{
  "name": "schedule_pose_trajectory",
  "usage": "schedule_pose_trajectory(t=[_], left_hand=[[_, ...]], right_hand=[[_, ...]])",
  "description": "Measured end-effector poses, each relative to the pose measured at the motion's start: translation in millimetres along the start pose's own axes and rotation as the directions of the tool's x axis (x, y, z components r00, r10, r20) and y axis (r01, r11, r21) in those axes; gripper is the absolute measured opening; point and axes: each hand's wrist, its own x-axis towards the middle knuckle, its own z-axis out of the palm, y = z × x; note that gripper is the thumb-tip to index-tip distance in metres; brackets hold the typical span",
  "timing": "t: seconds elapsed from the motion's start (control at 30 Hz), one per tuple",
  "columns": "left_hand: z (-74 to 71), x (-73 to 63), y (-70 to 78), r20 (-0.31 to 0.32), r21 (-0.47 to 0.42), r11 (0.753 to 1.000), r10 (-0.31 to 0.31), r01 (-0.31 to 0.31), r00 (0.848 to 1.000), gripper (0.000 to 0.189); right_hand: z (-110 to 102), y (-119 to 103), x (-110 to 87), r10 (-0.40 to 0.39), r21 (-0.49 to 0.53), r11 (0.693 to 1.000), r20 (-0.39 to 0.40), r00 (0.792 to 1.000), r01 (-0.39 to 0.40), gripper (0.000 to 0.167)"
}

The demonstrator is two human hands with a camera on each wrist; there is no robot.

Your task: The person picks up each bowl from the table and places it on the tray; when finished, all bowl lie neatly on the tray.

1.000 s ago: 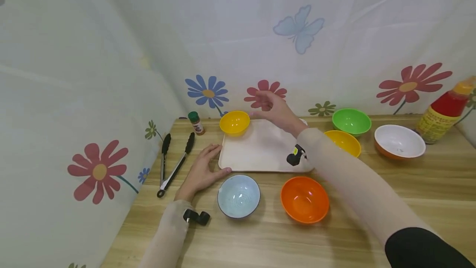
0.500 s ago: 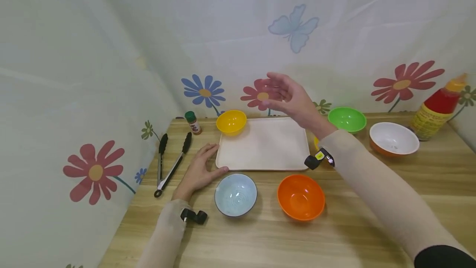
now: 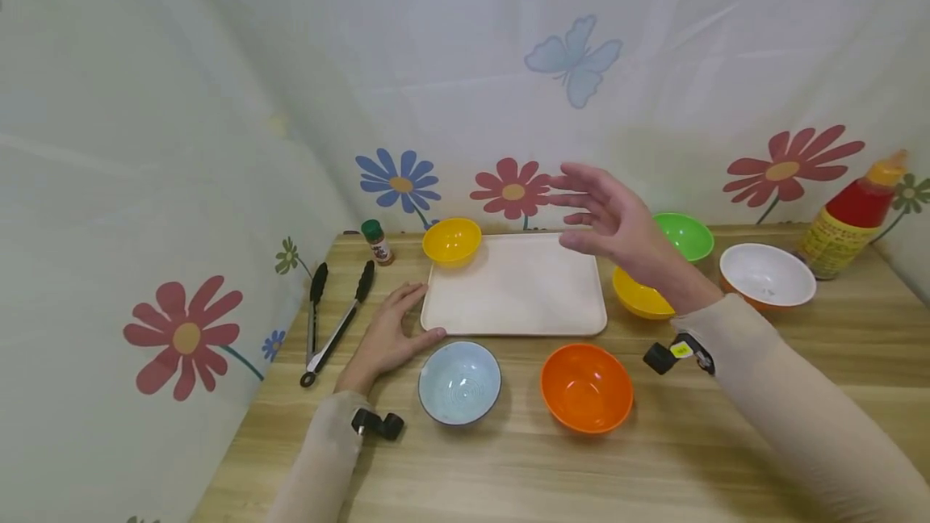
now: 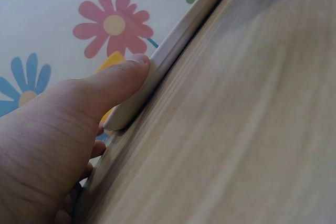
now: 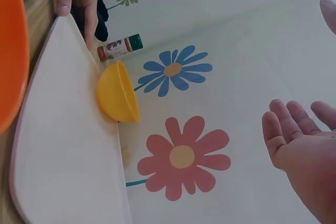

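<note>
My left hand [image 3: 388,337] rests at the near left corner of a white tray [image 3: 516,289]; in the left wrist view its thumb [image 4: 123,80] lies against the tray's rim. On the tray's far left corner sits a small yellow bowl [image 3: 452,242]. My right hand [image 3: 617,224] is raised in the air over the tray's right end, fingers spread and loosely bent, holding nothing. Below and beside it are a second yellow bowl [image 3: 639,294], partly covered by the hand and wrist, and a green bowl [image 3: 686,236].
In front of the tray stand a light blue bowl [image 3: 460,383] and an orange bowl [image 3: 586,388]. Tongs [image 3: 334,329] and a green-capped spice jar [image 3: 378,242] are at the left. At the right are a white-lined bowl [image 3: 768,274] and a red sauce bottle [image 3: 846,220].
My right hand has moved right, away from the yellow bowl on the tray, rising and then sinking a little. The left hand stays at the tray corner.
</note>
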Motion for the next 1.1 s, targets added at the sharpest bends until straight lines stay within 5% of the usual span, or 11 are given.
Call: schedule_pose_trajectory(t=[0.5, 0.67, 1.1], left_hand=[[1.9, 0.1, -1.1, 0.000, -0.003, 1.000, 0.007, -0.007, 1.000, 0.100], [-0.5, 2.4, -2.4, -0.001, -0.005, 1.000, 0.008, -0.008, 1.000, 0.101], [0.4, 1.3, -3.1, 0.003, -0.005, 1.000, 0.004, -0.004, 1.000, 0.101]], right_hand=[[-16.8, 28.3, -81.2, 0.000, 0.093, 0.996, 0.097, 0.995, -0.009, 0.094], [-12.4, 41.3, -101.3, -0.028, 0.117, 0.993, 0.131, 0.991, 0.013, 0.096], [8.1, 72.3, -154.6, 0.075, 0.085, 0.992, 0.206, 0.976, -0.094, 0.106]])
